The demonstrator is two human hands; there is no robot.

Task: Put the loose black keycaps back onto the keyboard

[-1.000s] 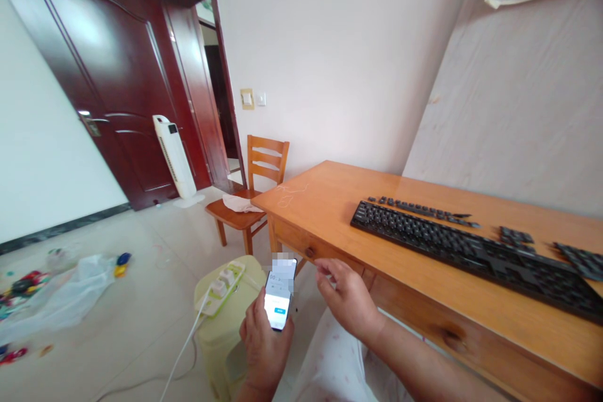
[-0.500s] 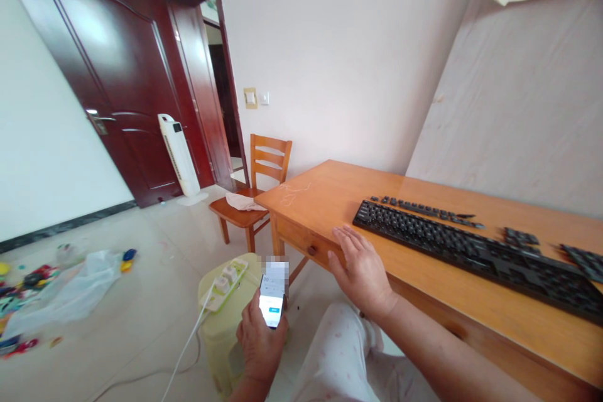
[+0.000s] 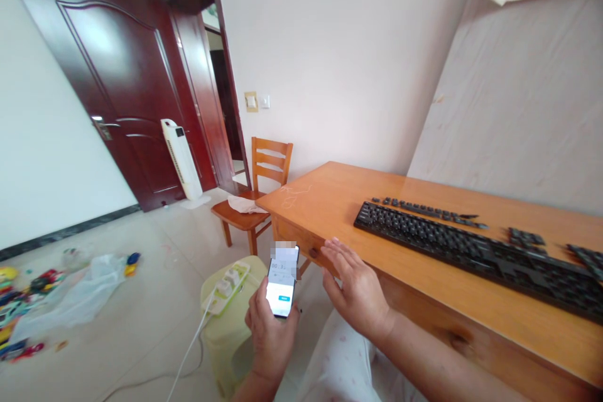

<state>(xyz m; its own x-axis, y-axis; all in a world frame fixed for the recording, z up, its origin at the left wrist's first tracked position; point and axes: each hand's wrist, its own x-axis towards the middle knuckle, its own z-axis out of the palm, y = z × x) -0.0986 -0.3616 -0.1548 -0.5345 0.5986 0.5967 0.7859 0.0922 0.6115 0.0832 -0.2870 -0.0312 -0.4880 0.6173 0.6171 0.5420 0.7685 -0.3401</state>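
A lit smartphone (image 3: 281,282) is gripped by its lower part in my left hand (image 3: 271,330), fingers and thumb along its sides. Its screen shows a timer-like display, part of it blurred out. My right hand (image 3: 358,289) is open and holds nothing, fingers stretched out, in front of the table's near edge and to the right of the phone. On the wooden table (image 3: 325,195) lies a black keyboard (image 3: 424,242) with keys absent from its right part. Loose black keycaps (image 3: 433,213) are lined up behind it, and more keycap groups (image 3: 525,239) sit farther right.
A pale green stool (image 3: 217,333) carries a power strip (image 3: 230,289) with a white cable running down to the floor. Behind it stands a wooden chair (image 3: 271,160) with a cloth. Toys and a plastic bag (image 3: 80,295) lie on the floor. A white tower fan (image 3: 181,160) stands by the door.
My left hand has raised the phone and shifted it slightly right, towards my right hand. My right hand has moved a little left and down, still open.
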